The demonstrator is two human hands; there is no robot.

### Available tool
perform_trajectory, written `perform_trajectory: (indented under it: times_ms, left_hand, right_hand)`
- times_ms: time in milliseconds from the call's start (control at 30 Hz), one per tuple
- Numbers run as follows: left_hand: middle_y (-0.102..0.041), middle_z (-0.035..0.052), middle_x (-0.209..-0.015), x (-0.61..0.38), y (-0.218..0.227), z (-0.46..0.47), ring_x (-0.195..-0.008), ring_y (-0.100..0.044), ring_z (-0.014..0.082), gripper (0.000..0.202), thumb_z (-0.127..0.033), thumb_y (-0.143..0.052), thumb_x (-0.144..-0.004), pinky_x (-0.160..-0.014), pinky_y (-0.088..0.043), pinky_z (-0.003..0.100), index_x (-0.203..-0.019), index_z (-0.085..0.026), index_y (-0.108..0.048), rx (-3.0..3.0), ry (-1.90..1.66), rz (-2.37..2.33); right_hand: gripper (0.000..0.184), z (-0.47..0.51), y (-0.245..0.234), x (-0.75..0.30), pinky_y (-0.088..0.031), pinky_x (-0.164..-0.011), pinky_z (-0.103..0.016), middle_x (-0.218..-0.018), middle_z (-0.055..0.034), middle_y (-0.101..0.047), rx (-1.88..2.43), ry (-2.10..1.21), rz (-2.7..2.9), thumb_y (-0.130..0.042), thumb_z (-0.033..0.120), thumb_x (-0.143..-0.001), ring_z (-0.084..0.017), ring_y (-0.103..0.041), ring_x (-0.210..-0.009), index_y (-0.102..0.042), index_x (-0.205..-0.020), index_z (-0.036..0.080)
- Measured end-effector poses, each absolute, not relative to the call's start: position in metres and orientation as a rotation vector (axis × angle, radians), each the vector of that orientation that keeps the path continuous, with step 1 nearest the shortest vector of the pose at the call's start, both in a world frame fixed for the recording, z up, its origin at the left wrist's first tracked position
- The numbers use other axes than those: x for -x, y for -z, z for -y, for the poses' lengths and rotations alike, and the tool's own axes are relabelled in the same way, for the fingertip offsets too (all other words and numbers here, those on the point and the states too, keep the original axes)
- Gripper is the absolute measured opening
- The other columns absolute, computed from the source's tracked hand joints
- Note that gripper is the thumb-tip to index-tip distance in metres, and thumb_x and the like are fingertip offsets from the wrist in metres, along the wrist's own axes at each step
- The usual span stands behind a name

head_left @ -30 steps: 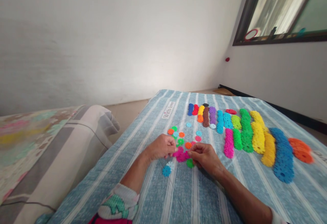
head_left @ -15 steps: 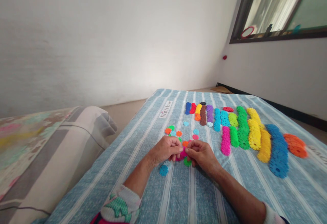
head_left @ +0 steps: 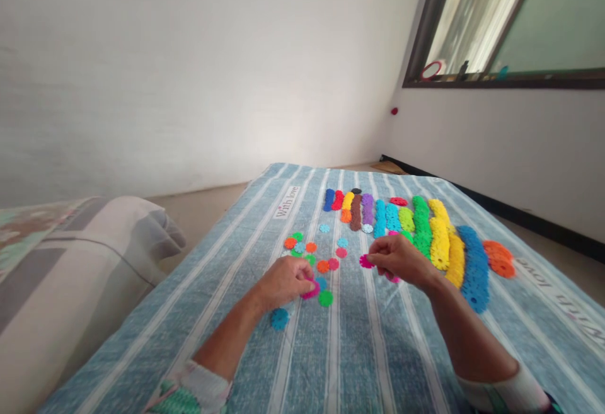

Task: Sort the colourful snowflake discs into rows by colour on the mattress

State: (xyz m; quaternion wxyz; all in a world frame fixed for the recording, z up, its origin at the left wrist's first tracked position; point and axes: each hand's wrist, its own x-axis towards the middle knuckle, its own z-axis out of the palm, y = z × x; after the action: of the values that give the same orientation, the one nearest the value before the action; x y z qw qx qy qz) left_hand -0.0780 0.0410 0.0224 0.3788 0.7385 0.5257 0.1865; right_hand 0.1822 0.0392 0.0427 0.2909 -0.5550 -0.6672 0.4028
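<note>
On a blue striped sheet (head_left: 359, 351), my left hand (head_left: 282, 280) rests with its fingers closed on magenta discs (head_left: 312, 289). My right hand (head_left: 399, 259) is lifted to the right and pinches a single magenta disc (head_left: 365, 262). Between and beyond the hands lie several loose discs (head_left: 312, 251) in orange, green, pink and light blue. A green disc (head_left: 325, 299) sits just right of my left hand and a blue disc (head_left: 279, 318) lies below it. Sorted rows of discs by colour (head_left: 425, 231) stretch behind my right hand.
A folded grey and white blanket (head_left: 70, 288) lies to the left of the sheet. The floor and a white wall are beyond; a dark-framed window (head_left: 501, 29) is at the upper right. A label reading "With love" (head_left: 287, 201) is on the sheet.
My right hand has pulled one magenta disc off the cluster and moved right, towards the sorted rows. My left hand stays low with the rest. The camera has turned right.
</note>
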Motion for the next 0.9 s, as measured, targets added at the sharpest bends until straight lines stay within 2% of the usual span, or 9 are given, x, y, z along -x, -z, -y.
perform_trajectory:
  times_ms: [200,500,700,900]
  left_hand:
    - [-0.053,-0.0049,-0.054,0.078,-0.019,-0.044,-0.052,-0.047,0.0100,0.012,-0.024,-0.058,-0.062,-0.050,-0.030,0.019,-0.070,-0.017,-0.064,-2.111,-0.342,-1.416]
    - [-0.057,-0.0030,-0.057,0.079,-0.016,-0.044,-0.054,-0.050,0.0112,0.015,-0.023,-0.055,-0.066,-0.052,-0.031,0.019,-0.073,-0.017,-0.066,-2.150,-0.344,-1.412]
    - [-0.058,-0.0022,-0.059,0.079,-0.022,-0.040,-0.055,-0.050,0.0112,0.017,-0.022,-0.056,-0.065,-0.053,-0.033,0.020,-0.076,-0.015,-0.067,-2.101,-0.351,-1.404]
    - [-0.050,-0.0053,-0.054,0.080,-0.025,-0.040,-0.052,-0.045,0.0105,0.021,-0.023,-0.060,-0.062,-0.052,-0.030,0.019,-0.081,-0.016,-0.069,-2.101,-0.358,-1.426]
  right_hand:
    - [0.011,-0.035,-0.051,-0.230,-0.035,-0.037,-0.018,-0.043,0.0025,-0.052,1.753,-0.881,1.979,-0.054,0.015,-0.065,-0.008,-0.047,-0.036,-0.055,-0.054,0.015]
    - [0.014,-0.039,-0.040,-0.219,-0.035,-0.038,-0.019,-0.042,0.0012,-0.054,1.954,-0.779,2.085,-0.052,0.010,-0.063,-0.011,-0.053,-0.037,-0.052,-0.050,0.016]
    - [0.015,-0.043,-0.038,-0.225,-0.031,-0.041,-0.019,-0.043,-0.0003,-0.056,2.060,-0.714,2.083,-0.056,0.015,-0.068,-0.011,-0.053,-0.036,-0.056,-0.053,0.015]
    - [0.013,-0.041,-0.036,-0.200,-0.030,-0.049,-0.022,-0.058,-0.0023,-0.062,1.911,-0.343,2.144,-0.060,0.027,-0.073,-0.013,-0.056,-0.053,-0.065,-0.066,0.018]
